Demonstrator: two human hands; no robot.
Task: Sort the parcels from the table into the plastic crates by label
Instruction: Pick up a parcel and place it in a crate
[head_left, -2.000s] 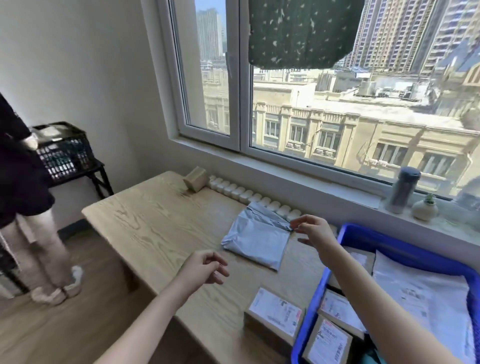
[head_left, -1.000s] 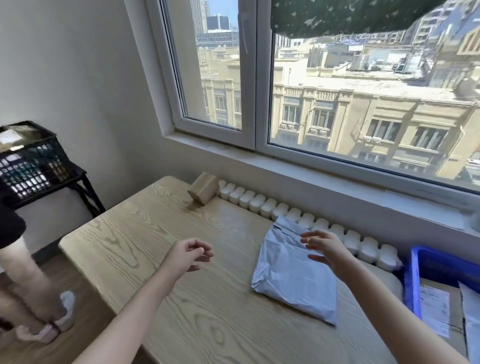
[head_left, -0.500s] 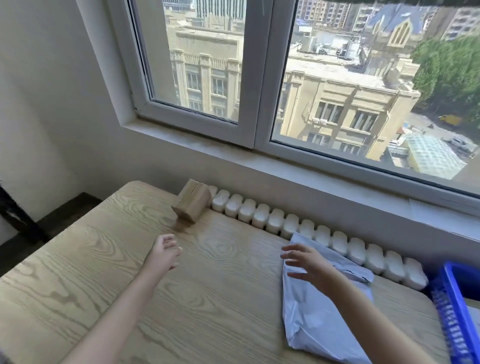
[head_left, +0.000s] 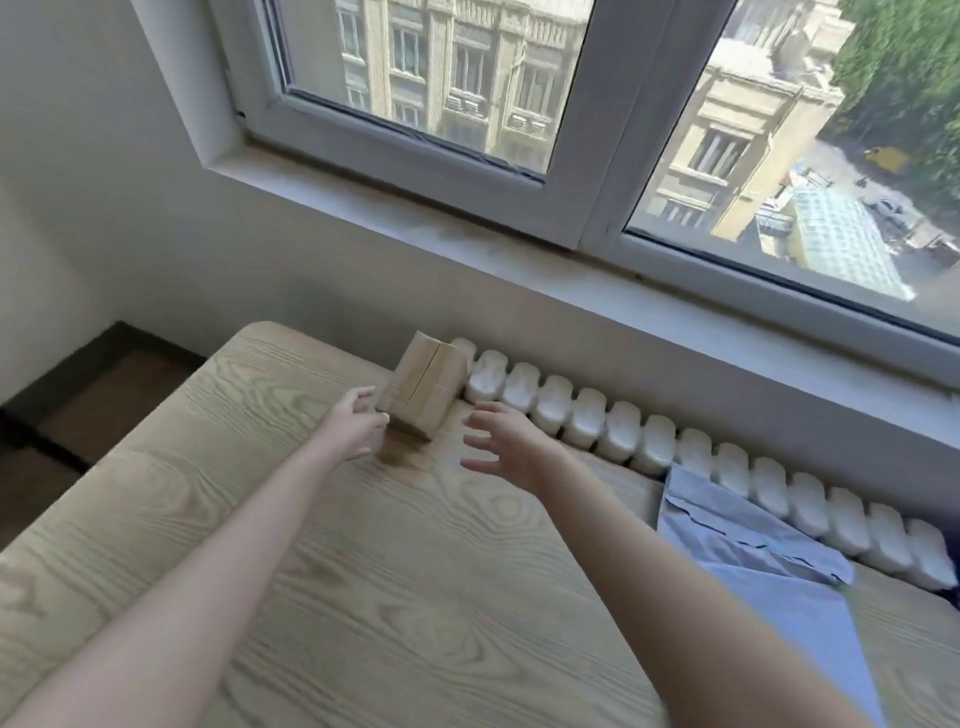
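Note:
A small brown cardboard box (head_left: 423, 387) sits tilted at the far side of the wooden table (head_left: 322, 561), leaning against a row of white blocks. My left hand (head_left: 353, 426) touches the box's near left corner with fingertips and thumb. My right hand (head_left: 506, 449) hovers just right of the box with fingers spread, a small gap away and holding nothing. A grey plastic mailer bag (head_left: 753, 561) lies flat on the table at the right. No crate is in view.
The row of white moulded blocks (head_left: 670, 447) runs along the table's back edge under the window sill (head_left: 467, 244). Dark floor (head_left: 78, 400) shows past the table's left end. The wall stands close behind.
My view has swung left and down, so the blue crate has left the frame. Both hands moved forward from the mailer area to the cardboard box; the left now touches it.

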